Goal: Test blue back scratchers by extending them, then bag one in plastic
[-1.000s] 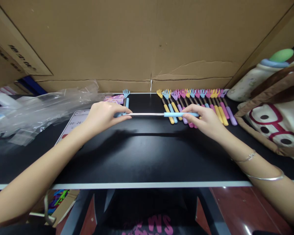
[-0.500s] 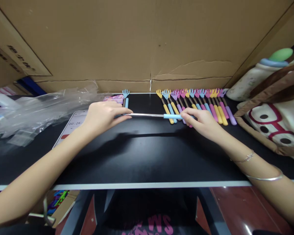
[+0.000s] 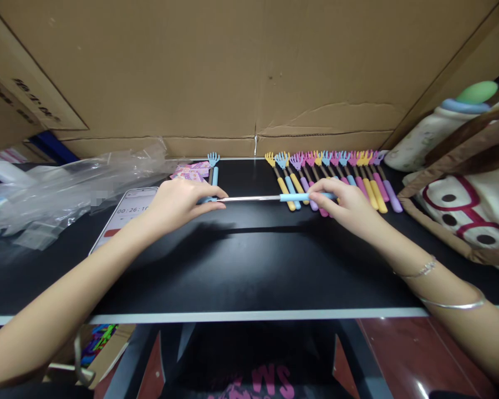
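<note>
Head view: clear plastic bags lie left of a phone on the black surface; your left hand pinches one end of a blue back scratcher, level above the surface, between its fingers; your right hand grips the handle end, near a row of colourful scratchers; a cloth bag sits far right.

I have the left arm and right arm angled inward from the lower corners of my view. The left hand and right hand face each other, well apart, thumb and fingers pinched.
</note>
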Demonstrator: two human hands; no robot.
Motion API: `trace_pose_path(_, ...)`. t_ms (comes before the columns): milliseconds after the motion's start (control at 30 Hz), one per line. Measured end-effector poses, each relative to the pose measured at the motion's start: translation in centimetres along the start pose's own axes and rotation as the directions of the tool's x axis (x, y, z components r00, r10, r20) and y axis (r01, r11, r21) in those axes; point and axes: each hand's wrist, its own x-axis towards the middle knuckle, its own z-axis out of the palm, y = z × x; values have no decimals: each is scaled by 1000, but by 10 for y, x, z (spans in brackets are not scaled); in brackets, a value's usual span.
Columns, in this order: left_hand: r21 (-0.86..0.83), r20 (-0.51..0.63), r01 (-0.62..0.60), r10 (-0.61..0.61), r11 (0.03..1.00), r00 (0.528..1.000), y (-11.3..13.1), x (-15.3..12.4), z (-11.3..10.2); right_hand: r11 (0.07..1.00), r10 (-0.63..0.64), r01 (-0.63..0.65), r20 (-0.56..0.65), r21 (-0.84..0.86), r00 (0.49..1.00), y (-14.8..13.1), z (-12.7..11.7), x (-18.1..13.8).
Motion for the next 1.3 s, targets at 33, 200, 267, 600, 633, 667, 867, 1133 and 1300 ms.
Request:
trace_pose_path(33,-11,9,4,-4,1000,1000,-1,0,1,1000,-3,3,-6,4,1000,0,0,0)
trace_pose_path(200,-53,44,11,-9,999,999,-2,1,4,999,-38,37,-52,-29,998,-3,0,-1)
trace_pose_path(267,-55,57,11,-8,998,998,-1,1,3,998,-53,51,-57,-33,997,-3,1,-2)
trace_pose_path(600,-41,35,24,-23,999,999,3,1,1,998,-63,62,-88,-12,994,-4,4,-4)
trace_pose_path(633,-38,25,25,-24,999,999,4,1,0,999,-50,50,-79,7,996,-4,4,-4)
trace_pose_path(667,-36,14,25,-24,999,1000,4,1,0,999,-35,37,-65,26,997,-5,4,-4)
trace_pose_path(867,-29,-76,-18,16,999,997,3,0,2,996,-37,38,-12,86,999,-10,4,-4)
trace_pose_path(1133,-10,-135,-81,79,997,988,3,-2,4,997,-47,43,52,72,998,-13,-1,-4)
trace_pose_path(1300,13,-169,-116,116,993,979,4,-3,7,998,-20,17,55,56,998,-14,-2,-4)
